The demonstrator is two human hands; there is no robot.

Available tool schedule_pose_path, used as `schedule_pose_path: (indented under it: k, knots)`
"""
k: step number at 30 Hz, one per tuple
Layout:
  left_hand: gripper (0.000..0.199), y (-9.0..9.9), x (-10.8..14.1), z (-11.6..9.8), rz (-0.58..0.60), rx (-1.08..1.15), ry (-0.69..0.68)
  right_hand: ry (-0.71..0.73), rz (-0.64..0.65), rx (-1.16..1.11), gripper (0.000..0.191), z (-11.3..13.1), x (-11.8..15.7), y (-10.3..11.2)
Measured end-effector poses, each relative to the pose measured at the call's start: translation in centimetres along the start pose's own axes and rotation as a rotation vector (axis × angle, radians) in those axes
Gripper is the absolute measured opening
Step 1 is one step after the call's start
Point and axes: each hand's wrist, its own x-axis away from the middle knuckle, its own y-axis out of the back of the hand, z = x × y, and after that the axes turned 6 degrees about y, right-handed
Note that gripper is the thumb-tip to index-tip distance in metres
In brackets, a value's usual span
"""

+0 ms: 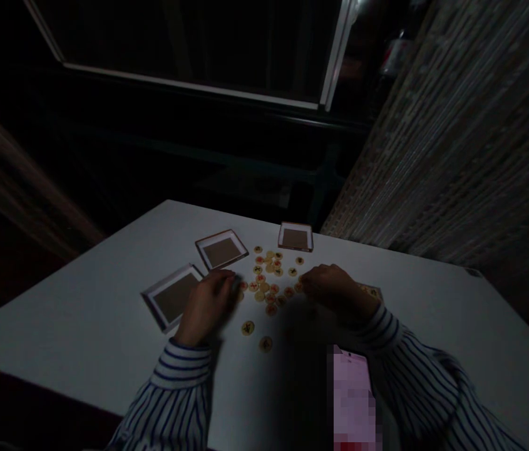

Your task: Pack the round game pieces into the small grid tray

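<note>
Round pieces [264, 287], scattered on the white table [81, 300] between two hands.

In the head view, the pieces are flat and pale yellow, some with red marks, some with black; they lie around the table's middle, two of them apart, nearer to its front edge. The left hand [205, 307] and right hand [334, 289] reach in from this edge, fingers curled; I cannot tell if they grip any piece.

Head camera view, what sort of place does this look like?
Probably a dim room in a home, though I can't be sure: a string curtain hangs beyond a white table that bears Chinese chess pieces and a smartphone.
</note>
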Motion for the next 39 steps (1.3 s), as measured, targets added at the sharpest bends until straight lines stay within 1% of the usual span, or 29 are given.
schedule_pose_path:
  k: [4,7,10,16,19,22,25,29,34,39]
  knots:
    - [0.041,-0.5,0.1,1.2,0.025,0.016,0.007,0.078,-0.001,-0.003,0.026,1.6,-2.1,-0.1]
    - [0.040,-0.8,0.1,2.2,0.008,0.027,0.005,0.138,-0.003,-0.011,0.024,2.3,-3.4,-0.3]
    - [0.038,-1.1,0.2,2.9,-0.018,0.021,-0.002,0.168,0.016,-0.003,0.022,3.1,-4.8,-0.3]
    - [0.035,-1.7,0.2,3.4,-0.070,0.008,-0.037,0.247,-0.023,-0.029,0.026,5.0,-7.6,0.2]
    - [0.033,-1.7,0.4,3.5,-0.101,0.009,-0.043,0.256,-0.041,-0.039,0.026,5.2,-8.3,0.5]
    - [0.033,-1.5,0.5,3.6,-0.107,0.020,-0.050,0.234,-0.051,-0.052,0.027,4.6,-8.4,0.3]
    - [0.034,-1.4,0.5,3.5,-0.114,0.023,-0.029,0.206,-0.037,-0.051,0.025,3.6,-8.0,-0.1]
    - [0.035,-1.4,0.6,3.4,-0.113,0.025,-0.024,0.223,-0.022,-0.064,0.026,2.8,-7.0,-0.8]
    - [0.034,-1.3,1.2,3.7,-0.138,0.023,-0.041,0.235,-0.010,-0.083,0.024,3.3,-5.8,-1.1]
    - [0.033,-0.9,2.3,4.4,-0.179,0.005,-0.076,0.215,0.034,-0.035,0.025,4.0,-5.4,-0.8]
